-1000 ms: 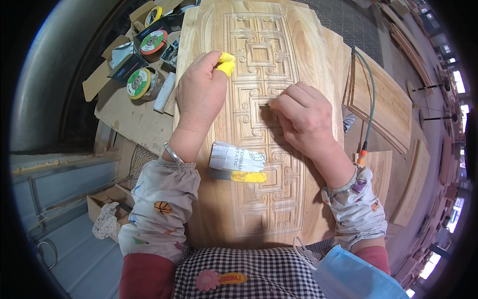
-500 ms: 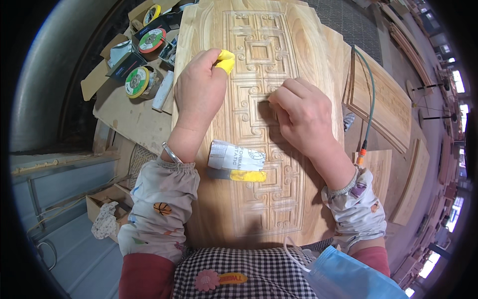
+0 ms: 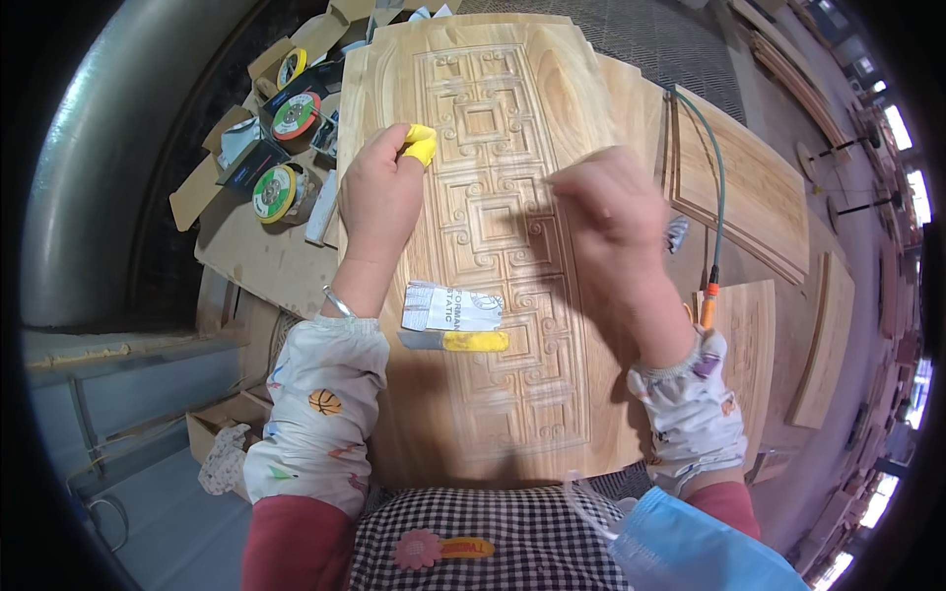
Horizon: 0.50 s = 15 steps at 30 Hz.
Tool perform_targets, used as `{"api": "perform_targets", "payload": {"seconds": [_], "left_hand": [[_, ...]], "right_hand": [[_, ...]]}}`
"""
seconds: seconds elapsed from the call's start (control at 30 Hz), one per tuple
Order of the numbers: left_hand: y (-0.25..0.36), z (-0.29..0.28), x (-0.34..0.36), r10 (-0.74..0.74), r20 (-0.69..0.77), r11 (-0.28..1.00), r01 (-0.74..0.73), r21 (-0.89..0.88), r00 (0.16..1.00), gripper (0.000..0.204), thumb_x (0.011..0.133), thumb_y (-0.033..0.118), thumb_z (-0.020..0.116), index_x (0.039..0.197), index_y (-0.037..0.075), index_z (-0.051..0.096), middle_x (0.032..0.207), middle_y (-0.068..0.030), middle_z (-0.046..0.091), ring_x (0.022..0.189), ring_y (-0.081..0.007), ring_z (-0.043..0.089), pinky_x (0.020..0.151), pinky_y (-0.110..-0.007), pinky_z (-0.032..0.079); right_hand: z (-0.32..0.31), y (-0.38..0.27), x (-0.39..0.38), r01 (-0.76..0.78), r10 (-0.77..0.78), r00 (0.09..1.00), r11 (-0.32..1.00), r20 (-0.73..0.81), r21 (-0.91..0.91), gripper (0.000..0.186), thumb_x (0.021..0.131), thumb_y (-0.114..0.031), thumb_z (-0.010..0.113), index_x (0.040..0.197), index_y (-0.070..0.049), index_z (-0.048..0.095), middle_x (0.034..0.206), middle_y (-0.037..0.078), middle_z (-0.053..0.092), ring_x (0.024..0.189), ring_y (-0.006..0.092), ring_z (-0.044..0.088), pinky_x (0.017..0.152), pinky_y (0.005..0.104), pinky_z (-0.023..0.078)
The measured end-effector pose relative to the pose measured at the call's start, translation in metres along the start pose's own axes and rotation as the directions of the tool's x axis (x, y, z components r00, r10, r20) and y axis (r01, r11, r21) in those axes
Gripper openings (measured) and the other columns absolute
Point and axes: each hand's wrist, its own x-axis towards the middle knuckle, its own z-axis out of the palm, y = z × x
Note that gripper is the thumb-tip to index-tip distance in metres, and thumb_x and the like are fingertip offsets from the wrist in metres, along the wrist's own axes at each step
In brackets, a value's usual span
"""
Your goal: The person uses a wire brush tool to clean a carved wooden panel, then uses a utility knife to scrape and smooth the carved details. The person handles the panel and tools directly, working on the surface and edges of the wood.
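A light wood panel point(image 3: 424, 414) with carved fretwork lies in front of me. My left hand point(image 3: 382, 192) is over its left side, fingers curled, with yellow wrapping point(image 3: 421, 145) around the fingertips. Anything pinched there is hidden. My right hand point(image 3: 616, 207) is smeared by motion above the right side of the carving. Its fingers are drawn together, and I cannot make out anything in them. Nearer to me, a folded piece of white-backed sandpaper point(image 3: 453, 307) rests on the panel, beside a narrow flat strip, grey with a yellow end point(image 3: 475, 341).
Sanding discs point(image 3: 274, 192) and open cardboard boxes point(image 3: 192, 192) crowd a board at the far left. More carved panels point(image 3: 739, 187) lie at the right, with a green hose point(image 3: 722, 187) running past. A blue face mask point(image 3: 680, 547) hangs at the lower right.
My right hand has moved slightly right, off the carving's middle, and is now blurred. My left hand keeps its curled grip near the panel's left side. The whole view has shifted a little.
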Motion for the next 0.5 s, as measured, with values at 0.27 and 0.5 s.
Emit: {"api": "perform_targets", "payload": {"seconds": [0.27, 0.5], "left_hand": [[-0.025, 0.009, 0.006, 0.052, -0.004, 0.997, -0.052, -0.063, 0.999, 0.029, 0.093, 0.019, 0.063, 0.119, 0.011, 0.073, 0.107, -0.0116, 0.076, 0.096, -0.0299, 0.072, 0.081, -0.036, 0.054], [-0.014, 0.013, 0.004, 0.068, -0.001, 0.996, -0.068, -0.063, 0.998, 0.029, 0.096, 0.019, 0.063, 0.121, 0.009, 0.074, 0.102, -0.0092, 0.078, 0.09, -0.0205, 0.072, 0.082, -0.032, 0.054]], "right_hand": [[-0.082, 0.137, -0.186, -0.928, 0.934, 0.216, 0.287, -0.285, 0.238, 0.01, 0.093, -0.008, 0.073, 0.101, -0.005, 0.077, 0.089, -0.002, 0.07, 0.083, 0.0076, 0.06, 0.073, 0.0254, 0.048], [-0.086, 0.194, -0.263, -0.942, 0.893, 0.31, 0.243, -0.325, -0.23, 0.036, 0.093, -0.025, 0.073, 0.121, -0.002, 0.071, 0.108, 0.019, 0.074, 0.101, 0.0302, 0.069, 0.09, 0.0425, 0.053]]}}
